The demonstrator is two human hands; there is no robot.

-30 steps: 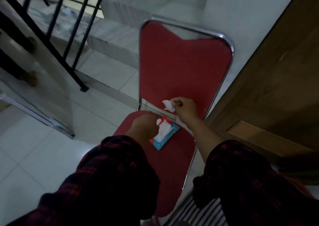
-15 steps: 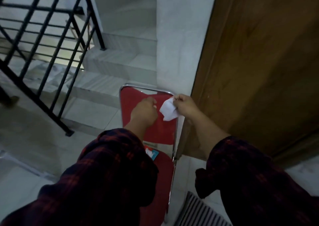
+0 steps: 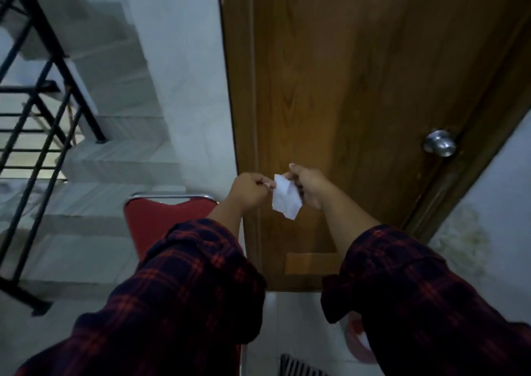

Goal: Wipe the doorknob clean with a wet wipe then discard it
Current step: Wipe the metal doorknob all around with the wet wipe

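Note:
A white wet wipe (image 3: 286, 199) hangs between my hands in front of the brown wooden door (image 3: 359, 73). My left hand (image 3: 250, 190) pinches its upper left corner and my right hand (image 3: 311, 187) grips its right side. A round silver doorknob (image 3: 440, 143) sits on the door's right edge, well to the right of and a little above my hands. Nothing touches the knob.
A red chair (image 3: 161, 223) with a chrome frame stands low at the left of the door. White tiled stairs (image 3: 109, 157) and a black railing (image 3: 37, 111) fill the left. A striped mat (image 3: 298, 368) and something pink (image 3: 357, 341) lie on the floor below.
My view has swung up from the chair and wipe packet to the door. Both hands rose with the wipe, and my left hand now holds it too. The doorknob came into view.

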